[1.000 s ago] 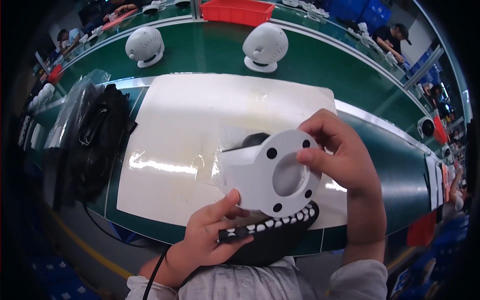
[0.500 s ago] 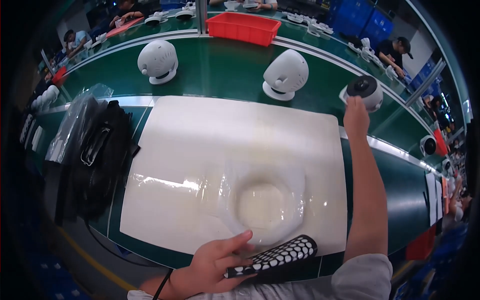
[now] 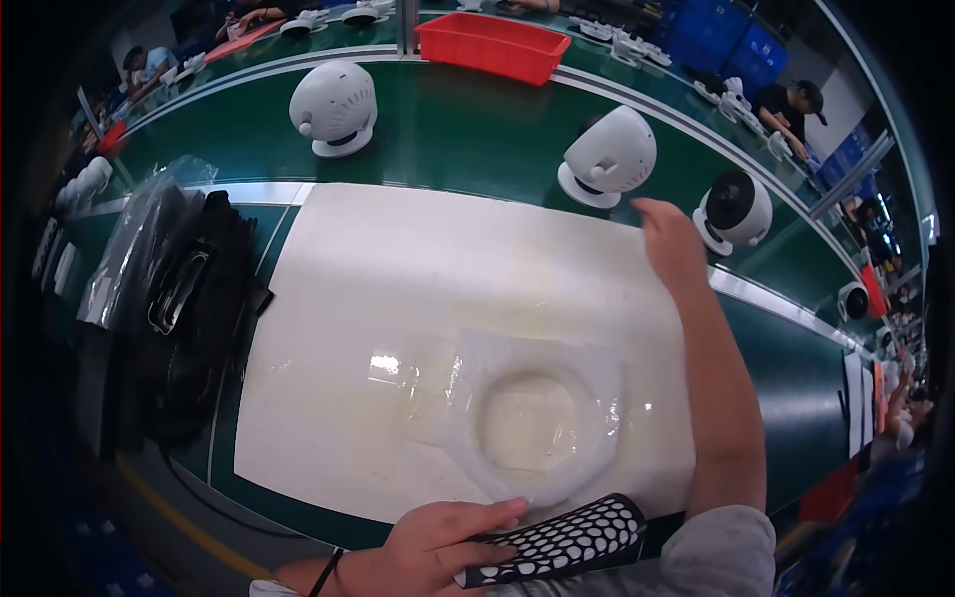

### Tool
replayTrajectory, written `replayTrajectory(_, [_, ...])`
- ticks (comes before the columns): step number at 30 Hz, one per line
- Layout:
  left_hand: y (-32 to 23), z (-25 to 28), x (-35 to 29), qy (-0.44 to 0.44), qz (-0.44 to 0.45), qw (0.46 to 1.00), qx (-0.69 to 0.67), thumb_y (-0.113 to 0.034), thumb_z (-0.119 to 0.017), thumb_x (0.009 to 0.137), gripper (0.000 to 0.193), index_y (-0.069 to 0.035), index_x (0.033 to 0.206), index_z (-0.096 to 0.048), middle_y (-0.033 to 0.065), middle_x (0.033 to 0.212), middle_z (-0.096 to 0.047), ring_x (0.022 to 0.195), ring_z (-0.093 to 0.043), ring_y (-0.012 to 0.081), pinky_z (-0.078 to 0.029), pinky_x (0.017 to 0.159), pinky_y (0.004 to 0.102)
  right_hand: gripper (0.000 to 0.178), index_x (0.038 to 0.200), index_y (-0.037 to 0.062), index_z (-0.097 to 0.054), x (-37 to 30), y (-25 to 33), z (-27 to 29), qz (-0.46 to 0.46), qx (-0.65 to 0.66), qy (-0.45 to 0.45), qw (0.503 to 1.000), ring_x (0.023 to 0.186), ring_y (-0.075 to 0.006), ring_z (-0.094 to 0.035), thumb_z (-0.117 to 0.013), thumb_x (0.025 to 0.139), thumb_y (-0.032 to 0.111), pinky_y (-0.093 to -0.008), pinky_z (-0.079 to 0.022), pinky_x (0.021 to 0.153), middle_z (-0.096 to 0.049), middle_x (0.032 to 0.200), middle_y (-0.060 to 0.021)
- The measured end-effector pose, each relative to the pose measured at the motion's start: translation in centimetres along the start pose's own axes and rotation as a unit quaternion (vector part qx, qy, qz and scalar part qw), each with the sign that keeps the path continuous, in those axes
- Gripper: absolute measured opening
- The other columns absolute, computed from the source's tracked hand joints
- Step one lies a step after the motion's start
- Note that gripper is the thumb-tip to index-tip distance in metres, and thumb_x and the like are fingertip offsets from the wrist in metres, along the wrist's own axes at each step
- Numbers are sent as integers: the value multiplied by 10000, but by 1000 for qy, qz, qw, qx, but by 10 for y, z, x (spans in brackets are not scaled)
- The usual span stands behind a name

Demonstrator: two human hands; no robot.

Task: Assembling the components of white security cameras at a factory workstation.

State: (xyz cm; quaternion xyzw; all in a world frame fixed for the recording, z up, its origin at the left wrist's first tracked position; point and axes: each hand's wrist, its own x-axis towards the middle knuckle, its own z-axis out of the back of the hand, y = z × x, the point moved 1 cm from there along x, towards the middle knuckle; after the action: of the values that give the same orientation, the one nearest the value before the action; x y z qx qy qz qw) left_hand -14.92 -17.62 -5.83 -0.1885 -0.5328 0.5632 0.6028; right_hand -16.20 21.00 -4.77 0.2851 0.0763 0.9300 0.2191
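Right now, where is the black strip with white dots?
The dotted strip is low in the head view, right of centre, in the left hand, just below the white ring-shaped pad.

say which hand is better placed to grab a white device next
Probably the right hand: it looks empty and is close to a white device, while the left hand, nearer the body, holds the dotted black-and-white piece.

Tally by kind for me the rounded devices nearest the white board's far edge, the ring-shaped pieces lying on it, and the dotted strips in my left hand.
White rounded devices: 3
White ring-shaped piece on the white board: 1
Black-and-white dotted strip in your left hand: 1
Total: 5
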Motion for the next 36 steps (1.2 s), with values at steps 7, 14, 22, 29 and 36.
replayTrajectory(7, [2,-3,7,-43,16,999,14,-77,-683,626,223,-18,833,-624,167,1104,-529,839,-602,229,-485,707,287,206,961,43,-578,25,31,-68,71,-112,-106,985,900,-287,-533,-521,784,134,-360,-421,773,-580,924,-132])
replayTrajectory(14, [-20,-14,1,-71,1,997,25,-57,-691,591,209,-6,781,-622,127,939,-609,734,-611,223,-489,632,280,145,922,38,-554,-18,42,18,144,9,-174,974,764,-269,-556,-550,793,104,-348,-437,666,-579,816,-109])
replayTrajectory(22, [-39,-30,-3,-128,-6,991,39,-21,-703,597,166,0,692,-568,133,849,-619,685,-615,227,-496,588,272,266,1019,6,-468,-126,132,127,-112,596,-22,795,525,1,-445,-533,839,192,-127,-329,431,-549,705,1])
replayTrajectory(29, [-38,-50,-9,-137,-48,987,68,3,-698,594,194,-7,685,-527,126,833,-617,693,-616,227,-485,575,274,309,1079,-5,-438,-178,135,135,-196,568,215,770,516,-40,-504,-498,857,201,-149,-384,386,-565,749,-31])
replayTrajectory(36, [-31,-57,-17,-147,-56,985,69,9,-673,596,201,4,751,-546,129,814,-607,667,-606,229,-471,560,268,240,892,27,-579,-193,149,156,219,207,-10,953,715,-214,-517,-644,682,123,-315,-402,631,-546,775,-79])
